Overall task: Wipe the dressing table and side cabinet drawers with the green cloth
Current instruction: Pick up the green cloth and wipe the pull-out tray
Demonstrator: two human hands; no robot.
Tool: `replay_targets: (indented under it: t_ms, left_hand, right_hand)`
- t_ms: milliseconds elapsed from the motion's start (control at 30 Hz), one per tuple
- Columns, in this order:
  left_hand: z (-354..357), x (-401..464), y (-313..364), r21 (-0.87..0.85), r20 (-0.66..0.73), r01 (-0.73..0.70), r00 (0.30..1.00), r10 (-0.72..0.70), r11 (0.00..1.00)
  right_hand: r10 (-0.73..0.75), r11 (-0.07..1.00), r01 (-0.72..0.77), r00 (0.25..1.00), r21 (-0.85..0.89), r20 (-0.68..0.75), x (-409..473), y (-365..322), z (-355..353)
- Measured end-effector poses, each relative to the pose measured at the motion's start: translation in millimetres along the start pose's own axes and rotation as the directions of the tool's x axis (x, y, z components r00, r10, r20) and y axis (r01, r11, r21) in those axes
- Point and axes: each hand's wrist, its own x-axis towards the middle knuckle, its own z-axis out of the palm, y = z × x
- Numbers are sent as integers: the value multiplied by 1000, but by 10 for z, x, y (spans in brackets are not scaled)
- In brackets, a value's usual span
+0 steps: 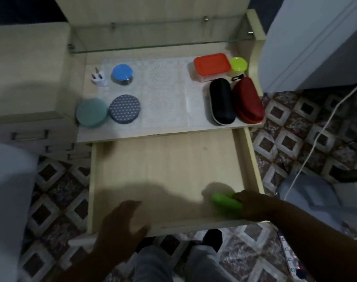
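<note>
In the near right corner of the pulled-out drawer (169, 180), the right hand (252, 206) grips the green cloth (226, 201), its fingers curled over the bunched fabric and pressing it onto the drawer floor just beside the right wall. The cloth juts out to the left of that hand, its long axis running roughly left to right and a little toward the front rail, so nearly all of the bare drawer floor lies to the left of it and away toward the back. That is the relation the next stroke depends on: the sweep most likely has to travel leftward across the floor, since the wall blocks any travel to the right. The left hand (122, 226) rests at the drawer's front rail with fingers spread and holds nothing; it is motion-blurred, so whether it presses on the rail or merely hovers over it cannot be told. It is well apart from the cloth, and the right hand is plainly the working one. Above the drawer, the bench (165, 131) of the dressing table carries a white plug (99, 78), a blue-lidded jar (122, 75), a teal round tin (91, 112), a patterned round tin (124, 109), an orange-lidded box (212, 65), a yellow-green lid (238, 65), a black case (222, 101) and a red case (247, 100). The side cabinet drawers (31, 137) sit to the left, closed.
</note>
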Motion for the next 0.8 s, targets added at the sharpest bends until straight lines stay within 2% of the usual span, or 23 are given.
replay_targets:
  t_ms: [33, 100, 133, 167, 200, 267, 367, 433, 500, 600, 700, 800]
  left_hand:
    - [22, 81, 289, -56, 164, -7, 986, 16, 998]
    - [199, 303, 942, -85, 477, -50, 875, 85, 995]
    - [319, 427, 1279, -117, 554, -66, 824, 120, 991]
    - [471, 558, 1615, -207, 614, -24, 776, 149, 978]
    - [591, 662, 1920, -329, 642, 92, 752, 151, 940]
    - [850, 840, 2495, -506, 674, 381, 735, 79, 774]
    - [1144, 1057, 3134, -532, 632, 597, 752, -188, 600]
    - [1373, 1211, 3328, -516, 590, 677, 725, -355, 524]
    - [1710, 1437, 3348, -554, 542, 704, 711, -449, 445]
    - [1601, 1729, 3425, -601, 447, 676, 726, -522, 426]
    - [1219, 2181, 3468, -703, 317, 569, 787, -529, 426]
    - [1024, 2581, 3383, -777, 171, 440, 835, -523, 449]
  right_hand:
    - [-8, 998, 11, 999, 68, -54, 9, 56, 36]
    - [-9, 971, 38, 992, 234, -125, -73, 192, 69]
    - [-17, 954, 58, 990, 294, -138, -123, 250, 76]
    - [-28, 934, 81, 988, 348, -153, -145, 343, 107]
    - [-29, 902, 98, 986, 421, -167, -180, 394, 136]
    - [16, 823, 121, 972, 555, -236, -225, 552, 224]
    - [162, 747, 152, 902, 647, -400, -175, 905, 418]
    - [140, 762, 151, 911, 630, -387, -105, 1091, 557]
    - [65, 757, 153, 950, 635, -306, -104, 1127, 607]
    - [2, 779, 160, 966, 606, -257, -146, 1072, 581]
    - [-12, 783, 171, 965, 598, -261, -94, 1099, 545]
    - [-26, 786, 145, 979, 602, -202, -68, 1095, 453]
